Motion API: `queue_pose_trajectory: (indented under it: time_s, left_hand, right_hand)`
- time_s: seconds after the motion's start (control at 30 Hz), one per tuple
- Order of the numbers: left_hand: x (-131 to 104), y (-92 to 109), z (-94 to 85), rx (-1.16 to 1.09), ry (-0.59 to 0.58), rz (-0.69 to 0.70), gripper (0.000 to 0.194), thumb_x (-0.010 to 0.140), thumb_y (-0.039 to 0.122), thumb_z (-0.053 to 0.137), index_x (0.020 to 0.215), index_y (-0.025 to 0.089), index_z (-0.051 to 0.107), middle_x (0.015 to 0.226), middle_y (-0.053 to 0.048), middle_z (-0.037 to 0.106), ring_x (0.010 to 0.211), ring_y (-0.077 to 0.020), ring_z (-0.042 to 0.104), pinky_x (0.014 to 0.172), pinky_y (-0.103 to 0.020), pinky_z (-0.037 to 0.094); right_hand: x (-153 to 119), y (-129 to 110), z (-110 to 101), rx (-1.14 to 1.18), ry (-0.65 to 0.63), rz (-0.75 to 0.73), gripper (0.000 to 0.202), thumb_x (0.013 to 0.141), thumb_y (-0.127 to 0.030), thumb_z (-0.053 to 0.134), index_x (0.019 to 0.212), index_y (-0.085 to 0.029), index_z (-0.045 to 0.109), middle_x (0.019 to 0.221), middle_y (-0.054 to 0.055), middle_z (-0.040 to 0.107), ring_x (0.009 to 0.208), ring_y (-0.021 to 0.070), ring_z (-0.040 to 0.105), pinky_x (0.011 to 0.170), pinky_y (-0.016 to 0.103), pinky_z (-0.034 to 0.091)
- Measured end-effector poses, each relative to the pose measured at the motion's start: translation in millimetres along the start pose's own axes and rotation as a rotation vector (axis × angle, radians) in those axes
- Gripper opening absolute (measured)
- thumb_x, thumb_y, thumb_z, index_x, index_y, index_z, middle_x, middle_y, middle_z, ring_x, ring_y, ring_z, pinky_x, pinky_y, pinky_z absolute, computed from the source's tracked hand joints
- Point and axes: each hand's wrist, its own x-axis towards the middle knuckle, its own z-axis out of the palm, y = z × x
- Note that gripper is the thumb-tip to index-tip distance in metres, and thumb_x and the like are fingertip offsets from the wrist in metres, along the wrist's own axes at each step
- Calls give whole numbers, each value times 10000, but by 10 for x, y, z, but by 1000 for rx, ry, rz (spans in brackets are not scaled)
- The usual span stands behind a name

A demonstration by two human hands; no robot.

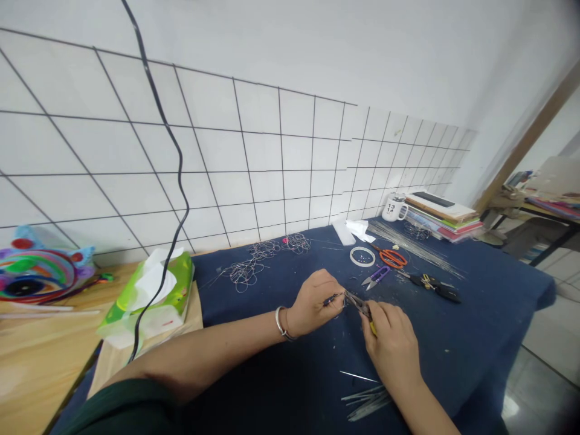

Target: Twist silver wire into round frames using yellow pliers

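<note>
Over the dark blue cloth [290, 368], my left hand [317, 304] pinches a small piece of bent wire [333, 298]. My right hand [393, 338] is wrapped round pliers [361, 304] with a bit of yellow handle showing. The plier jaws meet the wire beside my left fingertips; the exact grip is too small to make out. Beyond my hands lie purple thread snips [376, 277], orange-handled scissors [392, 258] and a round white dish [362, 257] with small beads. Cut straight wires [367, 402] rest below my right wrist.
Several tangled wire loops [247, 270] lie along the back edge. Black-handled pliers [437, 287], long straight wires [412, 244], a white mug [394, 207] and stacked books [441, 217] are at right. A tissue pack [181, 272] and a hanging black cable [180, 169] are at left.
</note>
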Motion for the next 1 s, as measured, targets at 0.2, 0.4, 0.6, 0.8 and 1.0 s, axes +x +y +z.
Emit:
queue_pose_trajectory:
  time_s: [0.2,0.4,0.6,0.8,1.0]
  left_hand:
    - [-10,-9,21,33,35,-16,93,744,141,518,800,160,589,681,-41,576,680,-135,497,644,-288,434]
    - [-13,-19,37,32,46,-32,83,738,136,522,786,160,586,672,-38,570,677,-133,495,649,-287,435]
    - [9,6,33,10,43,-69,76,726,117,525,759,153,584,653,-31,555,661,-124,483,635,-266,427]
    - [27,42,27,-3,18,-119,92,736,116,505,720,157,586,633,-24,542,652,-122,477,621,-256,419]
    - [37,47,21,-32,12,-136,102,736,112,503,688,157,581,617,-19,533,640,-117,471,616,-252,414]
  right_hand:
    - [-19,-14,55,-24,25,8,260,808,-241,529,1040,-125,555,884,95,577,793,193,504,743,353,410]
    - [-14,-20,76,-29,41,-8,258,810,-227,524,1041,-118,559,872,100,584,791,191,514,740,352,419]
    - [-40,3,110,-4,31,-3,265,819,-227,511,1060,-124,555,887,100,588,812,191,526,758,354,425]
    - [-39,8,120,10,16,4,263,828,-224,496,1067,-130,552,866,99,591,796,187,540,768,358,436]
    - [-26,19,126,89,21,6,234,839,-228,479,1041,-135,554,836,93,598,790,184,554,753,336,451]
